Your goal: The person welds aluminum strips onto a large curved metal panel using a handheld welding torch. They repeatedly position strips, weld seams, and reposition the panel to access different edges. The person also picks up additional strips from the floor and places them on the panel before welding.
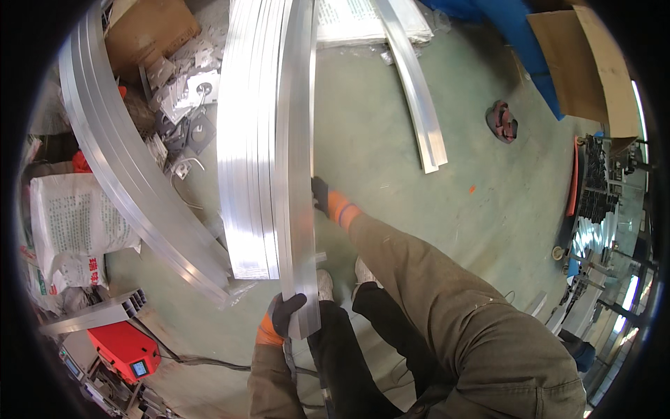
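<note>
A long silver aluminium profile (300, 230) runs away from me, its near end just in front of my legs. My left hand (285, 314), in a dark glove with an orange cuff, is closed around that near end, thumb on top. Farther along, my right hand (322, 197), gloved alike, grips the profile's right edge; some of its fingers are hidden by the metal. Directly left of the profile lies a stack of similar aluminium profiles (246, 174), side by side. Another bundle of long profiles (132, 164) lies farther left.
More profiles (417, 115) lie at the far right, near a sandal (502, 122) on the floor. Cardboard boxes (150, 35) and loose metal plates (199, 91) are at the back left. A white sack (80, 216), a red machine (125, 351) and a black cable (209, 362) are on the left.
</note>
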Motion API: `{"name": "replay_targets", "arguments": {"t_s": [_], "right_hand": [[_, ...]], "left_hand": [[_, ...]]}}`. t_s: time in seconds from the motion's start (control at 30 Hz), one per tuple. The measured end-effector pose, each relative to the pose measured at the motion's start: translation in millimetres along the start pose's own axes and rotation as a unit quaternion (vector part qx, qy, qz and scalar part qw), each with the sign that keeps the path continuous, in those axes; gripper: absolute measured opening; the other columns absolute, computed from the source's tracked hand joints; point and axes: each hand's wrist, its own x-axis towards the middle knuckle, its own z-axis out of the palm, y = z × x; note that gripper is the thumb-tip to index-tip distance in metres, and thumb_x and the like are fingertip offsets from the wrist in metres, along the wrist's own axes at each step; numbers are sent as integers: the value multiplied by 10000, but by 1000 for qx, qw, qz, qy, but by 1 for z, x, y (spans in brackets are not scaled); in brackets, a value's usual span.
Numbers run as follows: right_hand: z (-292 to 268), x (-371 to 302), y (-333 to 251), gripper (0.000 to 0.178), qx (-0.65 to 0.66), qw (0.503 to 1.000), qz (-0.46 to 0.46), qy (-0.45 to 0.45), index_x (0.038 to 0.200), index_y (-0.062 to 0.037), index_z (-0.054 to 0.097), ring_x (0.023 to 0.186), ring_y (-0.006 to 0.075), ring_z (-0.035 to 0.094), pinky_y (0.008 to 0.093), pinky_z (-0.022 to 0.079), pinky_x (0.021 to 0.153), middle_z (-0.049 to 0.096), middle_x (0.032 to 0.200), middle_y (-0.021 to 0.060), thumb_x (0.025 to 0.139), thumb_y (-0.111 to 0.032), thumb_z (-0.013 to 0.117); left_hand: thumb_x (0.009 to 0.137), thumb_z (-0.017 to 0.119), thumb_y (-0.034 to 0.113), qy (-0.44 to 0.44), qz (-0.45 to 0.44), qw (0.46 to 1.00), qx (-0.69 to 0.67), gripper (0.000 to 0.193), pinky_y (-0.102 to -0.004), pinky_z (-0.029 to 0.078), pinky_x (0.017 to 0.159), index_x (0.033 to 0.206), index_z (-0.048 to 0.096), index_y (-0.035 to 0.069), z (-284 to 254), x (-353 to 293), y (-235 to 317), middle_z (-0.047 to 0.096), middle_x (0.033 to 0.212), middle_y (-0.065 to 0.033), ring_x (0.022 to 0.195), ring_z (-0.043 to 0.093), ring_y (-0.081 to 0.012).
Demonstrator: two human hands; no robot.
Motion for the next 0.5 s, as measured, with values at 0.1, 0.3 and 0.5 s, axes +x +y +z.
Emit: {"name": "replay_targets", "arguments": {"t_s": [0.1, 0.3, 0.5], "right_hand": [[3, -46, -3, 815, 111, 992, 17, -62, 1722, -141, 395, 1529, 274, 480, 468, 427, 1240, 477, 1725, 77, 1104, -666, 473], [4, -168, -4, 843, 281, 946, -4, -161, 1595, -61, 552, 1381, 202, 596, 434, 476, 1175, 617, 1554, 95, 1098, -740, 494], [16, -293, -77, 595, 159, 975, -126, -86, 1433, -70, 655, 1127, 169, 701, 355, 581, 970, 732, 1267, 51, 1144, -580, 553]], "left_hand": [[1033, 731, 337, -4, 9, 999, -41, 510, -418, 650, 900, 1379, 674, -33, 22, -24, 17, 776, 1171, -141, 1012, 782, -259], [1025, 726, 281, -2, 26, 1000, 17, 443, -409, 636, 930, 1334, 718, -36, 94, -77, 49, 793, 1161, -140, 1042, 780, -256], [926, 875, 440, 176, 176, 883, 399, 511, -452, 613, 821, 1113, 777, -25, 217, -153, 51, 819, 960, -202, 886, 801, -322]]}}
